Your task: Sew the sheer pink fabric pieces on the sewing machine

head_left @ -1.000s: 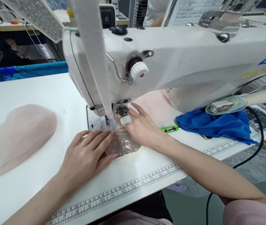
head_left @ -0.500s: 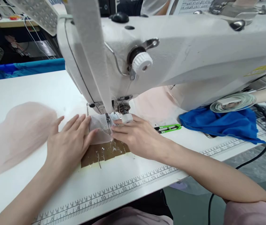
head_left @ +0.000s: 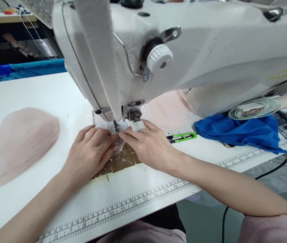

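Note:
A small piece of sheer whitish fabric [head_left: 120, 147] lies under the presser foot [head_left: 116, 127] of a white sewing machine [head_left: 204, 50]. My left hand [head_left: 90, 152] is just left of the foot, fingers curled in and closed on the fabric's near edge. From the other side my right hand [head_left: 153, 145] reaches in, its thumb and fingertips pinching the fabric close to the foot. Both sets of fingertips nearly meet in front of the needle area, and they hide much of the fabric. Beneath lies a brown plate [head_left: 119, 162] strewn with thread bits.
Pale pink sheer pieces [head_left: 24, 141] lie on the white table at left, with more pink fabric [head_left: 168, 109] behind the machine's needle end. Green thread snips [head_left: 184, 137], a blue cloth [head_left: 239, 133] and a coiled pale tape [head_left: 253, 109] sit at right. A printed ruler [head_left: 113, 213] edges the table.
My left hand has slid right toward the presser foot, and its spread fingers have curled onto the fabric. My right hand stays by the foot. The view has come slightly closer to the machine.

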`<state>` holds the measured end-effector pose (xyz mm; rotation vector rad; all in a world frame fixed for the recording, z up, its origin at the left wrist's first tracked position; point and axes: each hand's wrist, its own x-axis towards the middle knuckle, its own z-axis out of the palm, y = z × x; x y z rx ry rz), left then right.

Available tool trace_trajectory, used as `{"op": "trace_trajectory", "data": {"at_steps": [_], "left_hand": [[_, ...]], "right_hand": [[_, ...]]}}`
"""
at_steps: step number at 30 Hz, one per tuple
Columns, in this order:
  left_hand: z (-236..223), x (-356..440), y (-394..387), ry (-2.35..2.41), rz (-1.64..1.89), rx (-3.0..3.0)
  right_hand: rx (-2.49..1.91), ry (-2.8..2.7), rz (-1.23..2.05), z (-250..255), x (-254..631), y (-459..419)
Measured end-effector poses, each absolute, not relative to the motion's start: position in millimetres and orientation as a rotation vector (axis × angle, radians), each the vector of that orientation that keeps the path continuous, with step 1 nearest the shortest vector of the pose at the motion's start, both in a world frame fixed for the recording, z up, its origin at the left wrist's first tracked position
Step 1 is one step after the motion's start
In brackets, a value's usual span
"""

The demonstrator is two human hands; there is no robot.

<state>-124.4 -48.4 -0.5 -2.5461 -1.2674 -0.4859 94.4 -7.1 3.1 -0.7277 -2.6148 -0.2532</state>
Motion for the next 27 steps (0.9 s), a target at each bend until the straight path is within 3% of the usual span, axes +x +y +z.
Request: {"op": "trace_trajectory", "data": {"at_steps": [15, 27], "left_hand": [[-2.8, -123.8, -51.5, -1.203, -0.431, -2.545], [-2.1, -129.5, -52.9, -1.288, -0.459, -2.621]], "right_hand": [[-0.75, -2.687, -0.142, 1.1, 95.9, -1.6], [-0.725, -2.676, -0.253, -1.9, 94.2, -2.3]]}}
